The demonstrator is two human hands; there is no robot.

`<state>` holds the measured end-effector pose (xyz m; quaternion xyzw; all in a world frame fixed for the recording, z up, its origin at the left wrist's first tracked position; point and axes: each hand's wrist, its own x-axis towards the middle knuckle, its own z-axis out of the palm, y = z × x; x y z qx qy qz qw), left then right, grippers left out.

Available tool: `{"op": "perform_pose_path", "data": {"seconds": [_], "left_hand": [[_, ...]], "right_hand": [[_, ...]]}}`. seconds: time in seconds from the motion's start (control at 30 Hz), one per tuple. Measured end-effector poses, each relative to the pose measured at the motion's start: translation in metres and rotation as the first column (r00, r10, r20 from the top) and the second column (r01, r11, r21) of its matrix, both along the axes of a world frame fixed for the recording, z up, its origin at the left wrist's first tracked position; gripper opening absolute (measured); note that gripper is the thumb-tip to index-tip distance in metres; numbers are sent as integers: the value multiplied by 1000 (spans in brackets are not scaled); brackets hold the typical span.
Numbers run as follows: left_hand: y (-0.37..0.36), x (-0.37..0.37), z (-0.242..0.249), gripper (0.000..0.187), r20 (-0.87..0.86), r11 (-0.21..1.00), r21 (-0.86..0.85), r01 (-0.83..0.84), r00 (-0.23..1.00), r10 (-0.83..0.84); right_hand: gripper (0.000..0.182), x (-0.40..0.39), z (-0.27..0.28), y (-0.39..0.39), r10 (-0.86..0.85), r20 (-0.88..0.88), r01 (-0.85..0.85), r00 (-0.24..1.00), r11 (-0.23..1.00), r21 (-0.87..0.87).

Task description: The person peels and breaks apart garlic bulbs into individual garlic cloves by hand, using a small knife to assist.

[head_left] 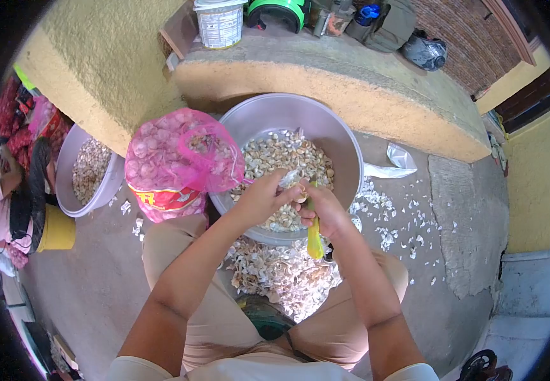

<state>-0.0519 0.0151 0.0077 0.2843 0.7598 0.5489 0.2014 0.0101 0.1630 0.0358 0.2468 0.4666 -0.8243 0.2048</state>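
Observation:
Over the large lavender tub (355,149), my two hands come close together. My left hand (265,198) is closed, its fingertips pinching a piece of garlic (301,194) with papery skin about it. My right hand (327,213) is wrapped round a yellow-handled knife (314,241), its handle pointing back toward me; I cannot make out the blade. Its fingertips are near the garlic. Many garlic cloves (281,152) lie in the tub below. Against its left side leans a pink mesh bag (160,155) of garlic bulbs.
Garlic skins (281,273) are heaped between my legs, and more scraps (383,213) litter the floor. At left stand a second tub (113,181) of garlic and a seated person (8,203). A concrete ledge (332,86) behind the tub carries a white bucket (220,25) and green helmet (279,11).

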Motion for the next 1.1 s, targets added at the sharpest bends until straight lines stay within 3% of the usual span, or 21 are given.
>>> {"op": "perform_pose_path", "data": {"seconds": [0.1,0.2,0.3,0.4,0.47,0.6,0.67,0.7,0.8,0.9,1.1], "left_hand": [[1,3,11,40,-115,994,-48,-96,989,90],[2,2,4,36,-45,977,-40,-211,977,209],[7,4,-7,34,-49,965,78,-252,965,256],[1,-4,0,37,456,998,-28,-61,887,67],[1,-3,3,40,428,997,-38,-67,900,76],[4,-2,-3,43,267,986,-71,-153,949,167],[5,-1,-11,42,34,974,-65,-216,975,219],[5,-1,-10,41,-85,968,-55,-246,967,241],[7,5,-1,36,105,963,-3,-271,957,270],[4,3,3,37,335,983,65,-174,931,143],[2,4,11,36,167,991,29,-130,978,124]], "right_hand": [[24,-1,1,0,14,-3,-14,1000,999,53],[25,-1,2,-2,33,-11,-32,999,994,102],[27,0,2,-7,35,-10,-33,999,985,171],[28,1,6,-8,46,-6,-43,999,969,243],[27,1,6,-7,48,-5,-45,999,965,258],[32,3,5,-12,69,-176,26,982,874,486],[35,2,0,-11,101,-295,118,950,758,641],[35,2,1,-12,107,-279,88,954,792,604],[35,3,1,-15,98,-274,52,957,869,493],[34,2,-6,-16,23,-319,119,948,900,418],[33,2,-1,-18,6,-306,100,952,939,330]]}}
